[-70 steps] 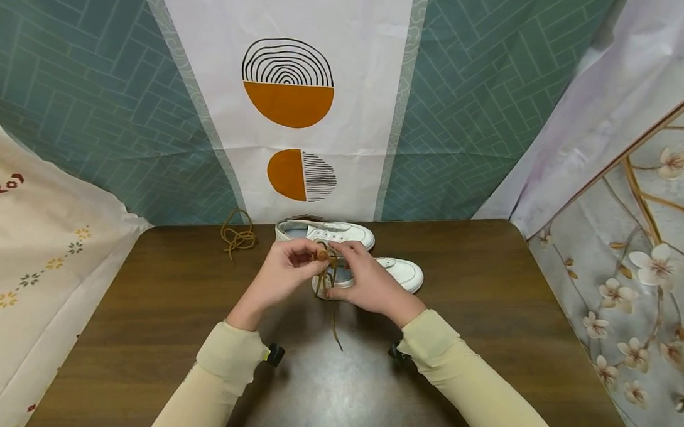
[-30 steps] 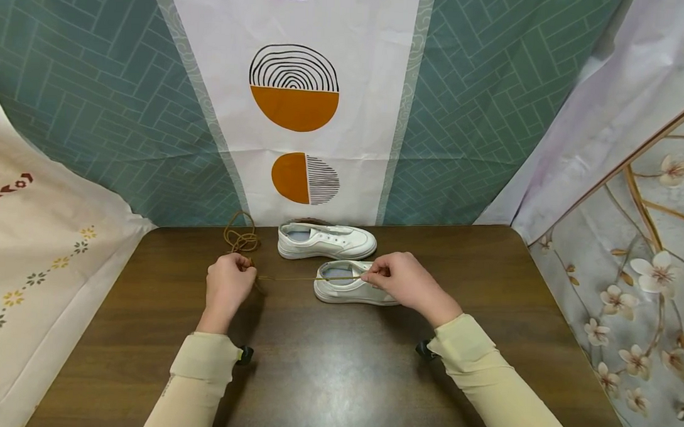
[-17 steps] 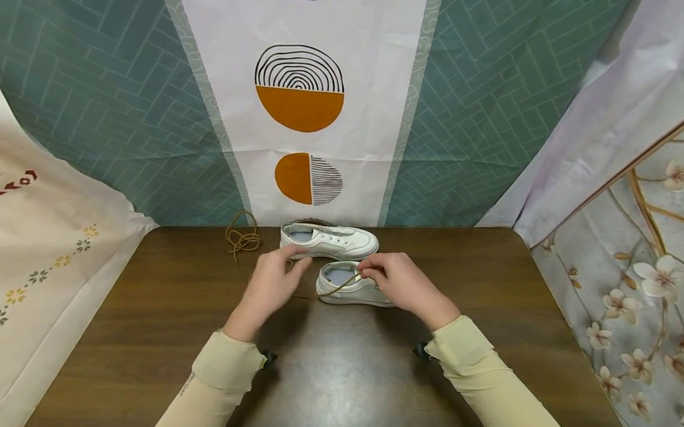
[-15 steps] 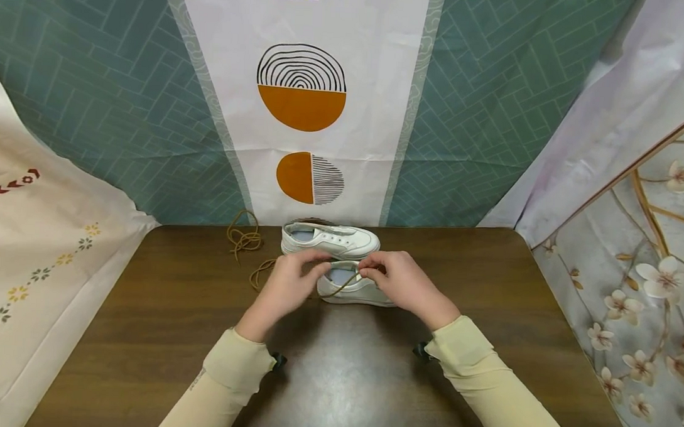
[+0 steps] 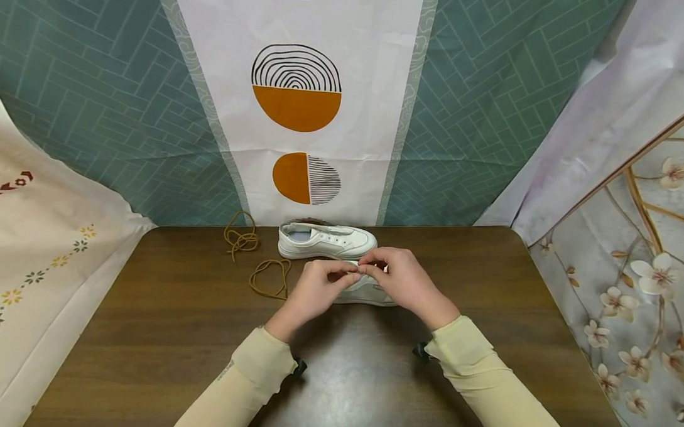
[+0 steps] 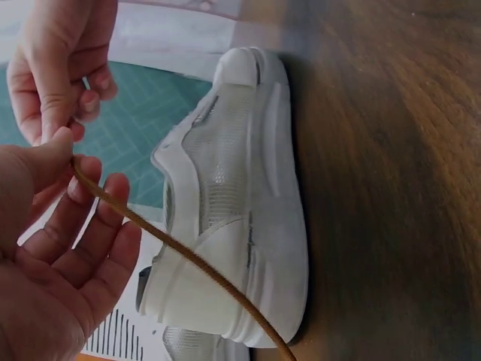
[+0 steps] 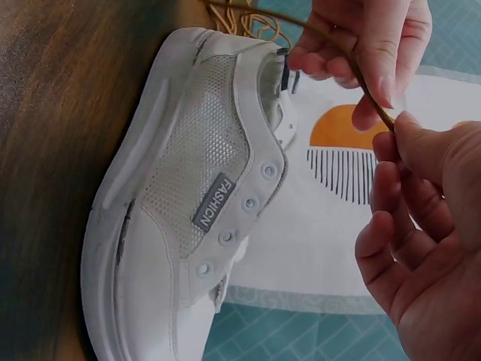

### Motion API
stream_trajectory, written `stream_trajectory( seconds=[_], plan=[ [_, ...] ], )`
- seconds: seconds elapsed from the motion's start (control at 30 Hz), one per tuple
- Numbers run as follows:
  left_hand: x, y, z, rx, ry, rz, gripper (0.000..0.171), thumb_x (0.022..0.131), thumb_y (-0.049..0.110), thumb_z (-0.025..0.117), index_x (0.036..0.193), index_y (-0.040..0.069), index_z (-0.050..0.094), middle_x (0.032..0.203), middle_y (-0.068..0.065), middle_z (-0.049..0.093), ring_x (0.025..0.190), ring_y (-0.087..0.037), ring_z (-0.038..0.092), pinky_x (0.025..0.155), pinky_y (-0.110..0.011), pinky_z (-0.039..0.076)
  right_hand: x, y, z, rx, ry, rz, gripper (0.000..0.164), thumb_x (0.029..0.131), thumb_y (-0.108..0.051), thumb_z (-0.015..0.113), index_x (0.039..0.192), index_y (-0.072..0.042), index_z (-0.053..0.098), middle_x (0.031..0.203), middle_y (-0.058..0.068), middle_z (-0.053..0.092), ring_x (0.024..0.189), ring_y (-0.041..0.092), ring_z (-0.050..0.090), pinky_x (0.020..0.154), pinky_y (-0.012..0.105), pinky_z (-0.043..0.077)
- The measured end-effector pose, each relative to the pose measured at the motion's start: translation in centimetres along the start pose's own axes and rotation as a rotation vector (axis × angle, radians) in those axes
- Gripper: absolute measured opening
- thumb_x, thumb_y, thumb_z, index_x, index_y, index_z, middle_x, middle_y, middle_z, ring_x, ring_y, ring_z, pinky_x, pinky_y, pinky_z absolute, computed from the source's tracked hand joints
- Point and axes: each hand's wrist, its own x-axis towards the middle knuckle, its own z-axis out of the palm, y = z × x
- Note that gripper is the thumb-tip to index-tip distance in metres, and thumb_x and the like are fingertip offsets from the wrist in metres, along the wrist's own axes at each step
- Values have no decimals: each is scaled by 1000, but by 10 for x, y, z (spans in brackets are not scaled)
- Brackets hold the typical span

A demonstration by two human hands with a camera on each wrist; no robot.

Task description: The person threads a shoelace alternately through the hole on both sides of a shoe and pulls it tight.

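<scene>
My left hand (image 5: 319, 287) and right hand (image 5: 403, 281) meet above the nearer white sneaker (image 5: 367, 294), fingertips almost touching. Between thumb and index finger, each pinches the same brown shoelace (image 7: 347, 54), the right one close to its end. From the left fingertips the lace (image 6: 188, 254) hangs past the sneaker's heel, and a loose loop of it lies on the table to the left. In the right wrist view the bare eyelets (image 7: 250, 203) and a grey "FASHION" tag (image 7: 213, 201) show on the sneaker's side. My hands hide part of its opening in the head view.
A second white sneaker (image 5: 329, 242), with no lace in its visible eyelets, stands just behind the first. Another brown shoelace (image 5: 241, 241) lies in a tangle at the back left of the wooden table (image 5: 162, 333). Printed cloths (image 5: 470, 105) hang behind the table.
The bunched lace was spread out: my left hand drew it leftward, let go, then came back right to pinch it beside my right hand. A loop now rests on the table.
</scene>
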Motion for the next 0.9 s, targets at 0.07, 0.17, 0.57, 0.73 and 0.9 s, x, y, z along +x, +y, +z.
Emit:
stream_trajectory(
  seconds=[0.07, 0.17, 0.57, 0.73, 0.9],
  plan=[
    [0, -1, 1, 14, 0, 9, 11, 85, 27, 68, 93, 24, 75, 89, 11, 72, 76, 0, 64, 67, -22, 52, 0, 0, 1, 1, -6, -3, 4, 87, -28, 66, 88, -28, 70, 83, -17, 64, 67, 9, 57, 55, 24, 48],
    [-1, -3, 0, 59, 17, 22, 10, 85, 27, 68, 90, 22, 75, 88, 11, 71, 76, 1, 64, 67, -20, 52, -1, 2, 2, -4, -7, -12, 5, 87, -28, 66, 89, -28, 70, 83, -17, 64, 67, 8, 56, 55, 23, 48],
    [-5, -13, -14, 89, 159, -8, 11, 87, 19, 66, 92, 14, 74, 83, 7, 70, 69, -4, 61, 61, -21, 49, -18, 64, -4, -173, -45, 115, 34, 73, -41, 78, 101, -24, 67, 105, -10, 64, 101, 15, 57, 85, 36, 47],
    [-9, -12, -14, 76, 185, -52, 8, 88, 21, 65, 90, 20, 72, 80, 10, 69, 68, -3, 60, 61, -22, 49, -22, 80, 4, -229, -86, 143, 44, 64, -46, 82, 98, -26, 63, 127, -1, 57, 121, 21, 51, 100, 46, 39],
    [-12, -8, -12, 97, 200, -33, 6, 86, 21, 66, 84, 23, 72, 71, 13, 65, 61, -3, 56, 56, -21, 46, -18, 86, 9, -234, -78, 130, 40, 63, -45, 83, 93, -26, 64, 132, 4, 56, 123, 24, 51, 100, 43, 41]
  ],
)
